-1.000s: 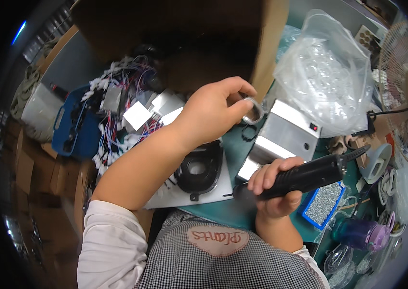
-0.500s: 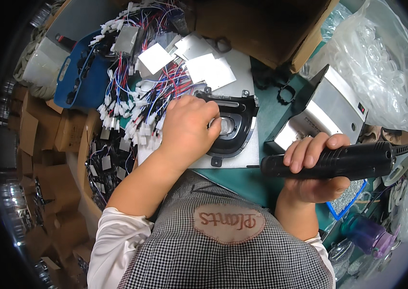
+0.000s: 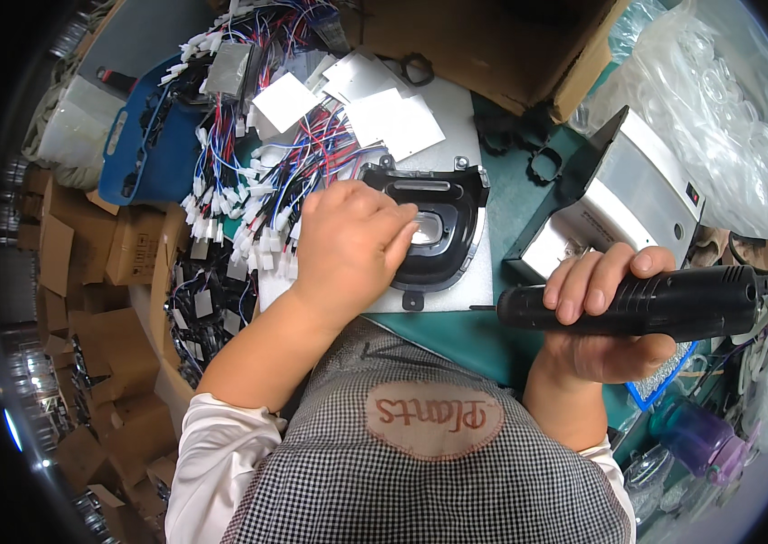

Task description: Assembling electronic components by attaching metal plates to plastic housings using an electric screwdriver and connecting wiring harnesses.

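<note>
A black plastic lamp housing (image 3: 443, 258) with a clear oval lens (image 3: 427, 228) in its middle lies on a white foam sheet (image 3: 466, 127). My left hand (image 3: 352, 240) is over the housing's left side, thumb and forefinger pressed together beside the lens. Whatever is between those fingertips is hidden. In my right hand (image 3: 602, 308) is a black electric screwdriver (image 3: 688, 304), held level. Its thin bit (image 3: 484, 308) points left, close to the front right corner of the foam sheet and apart from the housing.
Bundled wires with white connectors (image 3: 252, 204) and white square plates (image 3: 393, 122) crowd the back left, near a blue bin (image 3: 144, 150). A silver metal box (image 3: 624, 195), a clear bag of parts (image 3: 701, 118) and a purple bottle (image 3: 701, 440) stand right. A cardboard box (image 3: 493, 45) is behind.
The screwdriver in my right hand has shifted slightly right, and its bit now shows. My left hand has moved a little; its thumb and forefinger have come together beside the lens.
</note>
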`<state>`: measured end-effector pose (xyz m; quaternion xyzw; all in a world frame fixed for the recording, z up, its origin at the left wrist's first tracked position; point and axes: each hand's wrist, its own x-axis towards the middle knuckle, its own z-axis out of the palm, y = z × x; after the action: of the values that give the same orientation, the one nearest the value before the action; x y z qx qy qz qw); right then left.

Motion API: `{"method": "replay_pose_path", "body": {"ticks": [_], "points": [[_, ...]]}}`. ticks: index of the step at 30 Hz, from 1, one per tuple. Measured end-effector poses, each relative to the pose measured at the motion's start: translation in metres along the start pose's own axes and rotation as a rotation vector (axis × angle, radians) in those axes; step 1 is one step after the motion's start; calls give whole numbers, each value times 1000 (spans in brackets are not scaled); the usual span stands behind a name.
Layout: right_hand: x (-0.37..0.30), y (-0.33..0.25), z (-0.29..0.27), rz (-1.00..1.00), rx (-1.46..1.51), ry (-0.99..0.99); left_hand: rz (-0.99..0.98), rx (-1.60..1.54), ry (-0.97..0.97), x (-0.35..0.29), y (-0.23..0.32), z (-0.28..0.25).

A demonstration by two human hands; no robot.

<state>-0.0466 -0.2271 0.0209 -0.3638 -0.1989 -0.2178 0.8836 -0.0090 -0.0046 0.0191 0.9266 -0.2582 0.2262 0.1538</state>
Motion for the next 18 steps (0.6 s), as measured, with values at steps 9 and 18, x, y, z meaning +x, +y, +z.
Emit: {"method": "replay_pose_path", "body": {"ticks": [9,18], "points": [[-1,-2,2,20,-9,61,-4,102,5,80,-56,10],[1,-4,2,31,-67,98,-320,260,-419,156,-70,67]]}}
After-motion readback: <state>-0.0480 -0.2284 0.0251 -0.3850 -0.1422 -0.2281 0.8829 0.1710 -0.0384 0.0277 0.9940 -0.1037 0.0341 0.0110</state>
